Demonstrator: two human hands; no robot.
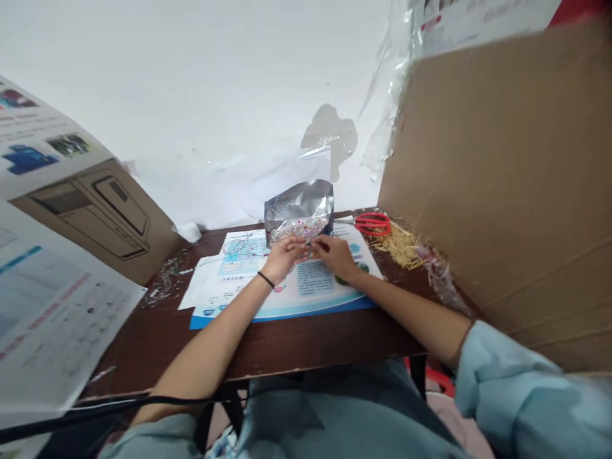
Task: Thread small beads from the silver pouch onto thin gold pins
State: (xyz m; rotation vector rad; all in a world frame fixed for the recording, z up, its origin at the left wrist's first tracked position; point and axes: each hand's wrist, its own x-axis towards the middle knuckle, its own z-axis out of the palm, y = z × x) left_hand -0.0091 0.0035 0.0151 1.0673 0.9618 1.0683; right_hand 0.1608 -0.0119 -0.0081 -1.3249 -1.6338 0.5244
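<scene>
My left hand (284,257), with a black band on its wrist, and my right hand (335,256) meet above a printed blue-and-white sheet (315,280). Between their fingertips runs a thin dark piece (318,243), too small to identify. Just behind my hands stands a silver foil bag (299,204) with a clear lower part, filled with small pink and white bits. My left fingers nearly reach the bag and may touch it. Red-handled scissors (372,224) lie farther right, beyond my right hand.
The dark wooden table (287,344) holds a pile of straw-like yellow strands (396,248) and a tangle of shiny strands (167,277). A large cardboard panel (492,178) rises at the right, a printed box (86,204) at the left. A black cable (105,411) crosses the near edge.
</scene>
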